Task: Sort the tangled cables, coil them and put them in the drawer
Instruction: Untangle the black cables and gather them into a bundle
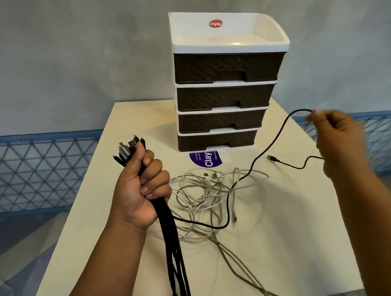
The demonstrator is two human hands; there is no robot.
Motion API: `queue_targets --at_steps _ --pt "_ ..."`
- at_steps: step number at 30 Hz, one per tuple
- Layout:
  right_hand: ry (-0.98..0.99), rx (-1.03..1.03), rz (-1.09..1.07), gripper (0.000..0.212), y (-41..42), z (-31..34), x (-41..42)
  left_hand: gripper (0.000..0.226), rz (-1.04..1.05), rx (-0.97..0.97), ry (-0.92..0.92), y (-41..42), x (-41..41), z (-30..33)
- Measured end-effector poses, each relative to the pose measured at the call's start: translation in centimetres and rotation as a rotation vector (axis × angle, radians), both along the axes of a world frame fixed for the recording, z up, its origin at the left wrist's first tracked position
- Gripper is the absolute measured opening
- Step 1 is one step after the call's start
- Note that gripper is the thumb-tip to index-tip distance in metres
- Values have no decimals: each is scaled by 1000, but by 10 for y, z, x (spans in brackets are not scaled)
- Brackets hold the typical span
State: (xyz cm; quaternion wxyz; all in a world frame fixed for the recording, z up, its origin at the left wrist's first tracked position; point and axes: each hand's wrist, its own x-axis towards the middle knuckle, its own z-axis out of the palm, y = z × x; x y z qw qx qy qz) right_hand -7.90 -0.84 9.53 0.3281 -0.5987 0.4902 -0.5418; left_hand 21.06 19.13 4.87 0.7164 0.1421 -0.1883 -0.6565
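Head view, left to right. Your left hand [140, 189] is clenching a bundle of black cables [172, 251] at lower centre-left, fist closed just below the plugs [130, 148], which are fanning out above your thumb. The tails are hanging straight down out of the frame bottom. They're light and limp, so that near-plug grip is probably the right place: the ends are staying aligned for coiling.

At centre, the white cables [206, 192] are lying in a loose tangle on the table [92, 221], just in front of the drawer unit [225, 96]. All four drawers are looking closed. A purple sticker [205, 159] is sitting at the unit's foot.

One black cable [273, 141] is threading through the white tangle and rising to upper right, where your right hand [339, 138] is pinching it between fingertips. The hand is motion-blurred, so the exact finger placement is unclear. Its loose plug end [272, 158] is lying on the table near that hand.

Judgement: thin and soft, likely to snag on the white loops. Pull slowly, hold near a plug, not mid-span. Sorting is only partly done; nothing is coiled yet.
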Motion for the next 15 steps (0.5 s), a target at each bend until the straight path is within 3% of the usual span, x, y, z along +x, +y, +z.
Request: queue_targets --at_steps 8,11,15 --pt "-23 -312 18 30 58 73 -12 40 -104 -126 42 9 -8 4" --pt "38 -303 63 26 67 80 -19 41 -139 -160 54 17 -13 8" --pt "179 -126 143 22 58 59 -22 43 -177 -215 57 34 -24 17"
